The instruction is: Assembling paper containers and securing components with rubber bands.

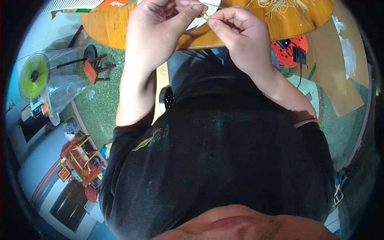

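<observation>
My left hand (160, 30) and my right hand (244, 32) are close together over the near edge of a wooden table (106, 28). Thumb and fingers of each are pinched on a thin beige string (212, 5), which spans the small gap between them. Its exact course between the fingertips is partly hidden. A white plate (196, 26) lies beneath my hands, mostly covered by them. To the right on the tabletop is a loose heap of pale strings (282, 5), cut off by the upper edge.
A red patterned stool (294, 56) and a black boxy device (299, 56) with a cable are right of my legs. Flattened cardboard (330, 60) lies farther right. At left are a green fan (35, 76), a small wooden stool (96, 71) and clear plastic sheeting (66, 90).
</observation>
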Motion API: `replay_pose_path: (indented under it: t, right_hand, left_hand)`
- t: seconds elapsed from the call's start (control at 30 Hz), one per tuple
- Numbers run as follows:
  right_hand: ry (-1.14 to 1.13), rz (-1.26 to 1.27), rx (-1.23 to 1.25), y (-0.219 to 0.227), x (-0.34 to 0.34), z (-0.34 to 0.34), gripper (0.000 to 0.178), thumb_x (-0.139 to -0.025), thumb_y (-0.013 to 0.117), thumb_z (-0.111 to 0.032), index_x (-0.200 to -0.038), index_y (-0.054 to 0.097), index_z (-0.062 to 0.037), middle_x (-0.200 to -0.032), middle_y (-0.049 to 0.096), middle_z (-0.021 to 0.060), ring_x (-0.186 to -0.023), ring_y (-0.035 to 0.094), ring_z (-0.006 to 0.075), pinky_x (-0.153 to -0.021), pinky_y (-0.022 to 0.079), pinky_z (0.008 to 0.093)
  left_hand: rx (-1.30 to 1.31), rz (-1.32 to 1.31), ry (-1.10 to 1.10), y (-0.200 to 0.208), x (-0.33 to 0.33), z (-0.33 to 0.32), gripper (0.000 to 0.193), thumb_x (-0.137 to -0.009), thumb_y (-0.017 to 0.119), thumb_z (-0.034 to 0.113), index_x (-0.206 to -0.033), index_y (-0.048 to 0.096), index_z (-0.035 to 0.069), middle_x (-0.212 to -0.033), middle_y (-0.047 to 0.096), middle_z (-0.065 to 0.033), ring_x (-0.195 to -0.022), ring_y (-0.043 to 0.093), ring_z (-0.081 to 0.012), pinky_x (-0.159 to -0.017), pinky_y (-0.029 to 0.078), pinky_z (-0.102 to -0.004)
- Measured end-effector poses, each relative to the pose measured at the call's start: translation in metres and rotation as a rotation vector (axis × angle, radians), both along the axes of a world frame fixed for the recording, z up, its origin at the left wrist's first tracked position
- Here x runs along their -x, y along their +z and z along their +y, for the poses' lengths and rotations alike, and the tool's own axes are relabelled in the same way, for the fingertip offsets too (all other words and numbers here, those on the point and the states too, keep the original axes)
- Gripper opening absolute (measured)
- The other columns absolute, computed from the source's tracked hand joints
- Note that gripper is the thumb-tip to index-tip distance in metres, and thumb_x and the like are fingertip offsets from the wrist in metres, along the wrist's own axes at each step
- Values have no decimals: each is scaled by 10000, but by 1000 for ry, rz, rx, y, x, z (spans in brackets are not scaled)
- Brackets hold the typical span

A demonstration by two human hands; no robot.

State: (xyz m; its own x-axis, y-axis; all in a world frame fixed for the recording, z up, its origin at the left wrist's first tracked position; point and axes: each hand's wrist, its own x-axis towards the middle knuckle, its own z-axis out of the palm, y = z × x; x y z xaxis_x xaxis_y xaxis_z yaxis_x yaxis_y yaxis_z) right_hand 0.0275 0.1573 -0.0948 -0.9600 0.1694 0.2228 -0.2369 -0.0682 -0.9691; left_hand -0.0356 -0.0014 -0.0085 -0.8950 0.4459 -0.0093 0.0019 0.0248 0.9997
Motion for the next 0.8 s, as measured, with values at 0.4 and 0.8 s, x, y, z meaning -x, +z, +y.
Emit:
replay_pose_path:
  t: [0.4, 0.8]
  right_hand:
    - [-4, -265, 65, 18, 2, 9, 147, -975, 697, -171, -1023, 737, -38, -826, 678, -28, -717, 575, 25, -633, 444, 187]
    - [81, -485, 378, 51, 4, 6, 84, -971, 663, -36, -939, 668, 41, -862, 700, 59, -760, 650, 135, -745, 535, 275]
  left_hand:
    - [-334, 77, -300, -10, 3, 2, 104, -1027, 596, -22, -1123, 635, -35, -965, 711, -68, -902, 680, -128, -832, 552, -258]
    - [-315, 123, -328, -9, 4, 1, 157, -1019, 605, -31, -1174, 619, -40, -958, 699, -52, -892, 666, -109, -818, 538, -246]
